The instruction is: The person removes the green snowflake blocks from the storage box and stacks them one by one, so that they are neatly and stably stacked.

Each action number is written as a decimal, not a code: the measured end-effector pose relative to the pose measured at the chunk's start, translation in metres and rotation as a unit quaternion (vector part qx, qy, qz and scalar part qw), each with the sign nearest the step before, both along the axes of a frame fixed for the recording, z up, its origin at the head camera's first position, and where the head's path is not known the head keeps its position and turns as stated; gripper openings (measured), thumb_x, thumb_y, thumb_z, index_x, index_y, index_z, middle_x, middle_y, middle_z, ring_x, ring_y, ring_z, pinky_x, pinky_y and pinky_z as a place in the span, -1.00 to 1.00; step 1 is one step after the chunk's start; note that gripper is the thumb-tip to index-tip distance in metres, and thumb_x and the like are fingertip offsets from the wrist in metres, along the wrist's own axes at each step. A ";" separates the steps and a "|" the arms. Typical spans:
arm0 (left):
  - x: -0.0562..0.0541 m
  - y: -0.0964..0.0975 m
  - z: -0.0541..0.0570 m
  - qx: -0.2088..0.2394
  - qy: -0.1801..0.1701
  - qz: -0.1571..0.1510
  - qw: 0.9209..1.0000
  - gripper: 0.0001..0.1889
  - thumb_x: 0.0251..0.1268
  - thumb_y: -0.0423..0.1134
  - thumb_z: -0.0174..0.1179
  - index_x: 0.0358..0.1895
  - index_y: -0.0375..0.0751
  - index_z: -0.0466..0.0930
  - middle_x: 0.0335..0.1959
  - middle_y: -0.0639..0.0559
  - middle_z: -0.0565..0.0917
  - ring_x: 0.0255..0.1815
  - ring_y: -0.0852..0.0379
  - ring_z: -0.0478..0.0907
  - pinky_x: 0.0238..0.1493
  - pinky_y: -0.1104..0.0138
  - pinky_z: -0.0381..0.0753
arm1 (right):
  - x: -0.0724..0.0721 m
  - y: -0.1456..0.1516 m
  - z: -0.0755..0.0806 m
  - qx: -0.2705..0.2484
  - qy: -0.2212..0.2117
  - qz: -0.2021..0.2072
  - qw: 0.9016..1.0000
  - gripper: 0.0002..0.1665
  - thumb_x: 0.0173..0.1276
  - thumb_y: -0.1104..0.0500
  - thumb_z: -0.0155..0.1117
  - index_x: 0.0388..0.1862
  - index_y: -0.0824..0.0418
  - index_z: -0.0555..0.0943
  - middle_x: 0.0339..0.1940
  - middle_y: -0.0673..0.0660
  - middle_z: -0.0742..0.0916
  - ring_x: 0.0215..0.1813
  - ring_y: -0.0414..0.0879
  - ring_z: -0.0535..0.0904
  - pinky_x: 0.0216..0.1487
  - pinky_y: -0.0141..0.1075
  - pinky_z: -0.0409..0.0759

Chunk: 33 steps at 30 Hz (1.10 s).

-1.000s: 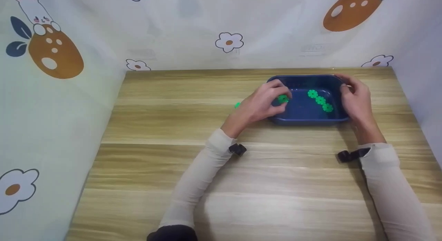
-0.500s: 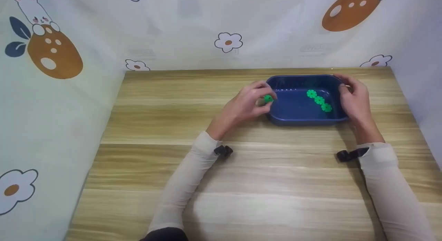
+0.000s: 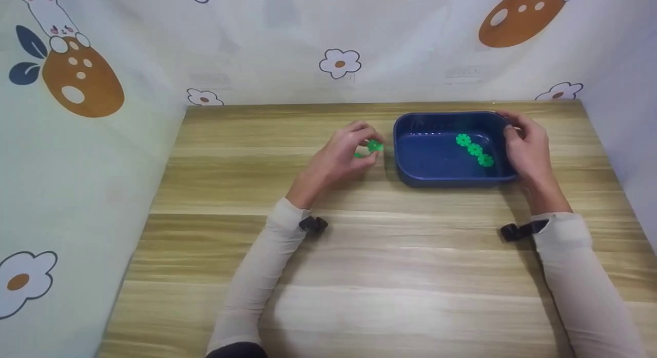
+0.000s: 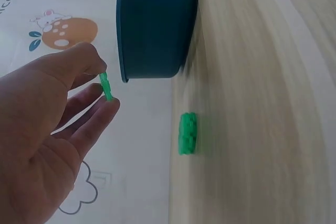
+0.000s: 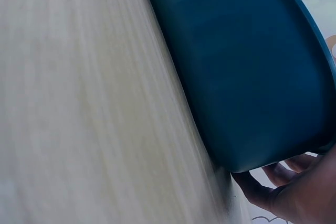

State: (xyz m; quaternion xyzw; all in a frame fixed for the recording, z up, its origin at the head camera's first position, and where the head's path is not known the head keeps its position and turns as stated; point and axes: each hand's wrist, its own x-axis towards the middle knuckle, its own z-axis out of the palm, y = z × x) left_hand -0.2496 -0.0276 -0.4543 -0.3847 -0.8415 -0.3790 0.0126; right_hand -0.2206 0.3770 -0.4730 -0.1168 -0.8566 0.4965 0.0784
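Note:
My left hand (image 3: 339,153) pinches a green flower-shaped plastic disc (image 4: 106,86) between thumb and fingertips, just left of the blue box (image 3: 451,181) and above the table. Below that hand, a second green piece (image 4: 187,133) lies on the wood, mostly hidden by the hand in the head view. My right hand (image 3: 531,147) grips the box's right end, its thumb over the rim and its fingers around the outside. Inside the box, toward the right, three green discs (image 3: 475,150) lie in a slanting row, edge to edge.
The box stands near the back of the wood-grain table (image 3: 328,255). A pale printed curtain (image 3: 267,45) rises behind the table's back edge and along its left side. A plain pale wall (image 3: 621,106) borders the right.
My left hand has moved left with the green disc, from over the box's left end out past its rim. The right hand and the three discs have stayed in place.

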 end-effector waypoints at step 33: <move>-0.011 -0.026 -0.027 -0.129 -0.009 0.012 0.992 -0.74 0.45 -0.30 0.36 0.12 -0.27 0.77 0.12 -0.20 0.72 0.18 -0.11 0.65 0.27 0.12 0.72 | 0.001 -0.002 -0.001 -0.035 -0.012 -0.015 0.999 -0.47 0.74 0.12 -0.08 0.55 -0.02 0.57 0.51 0.14 0.60 0.30 -0.12 0.52 0.20 -0.46 0.45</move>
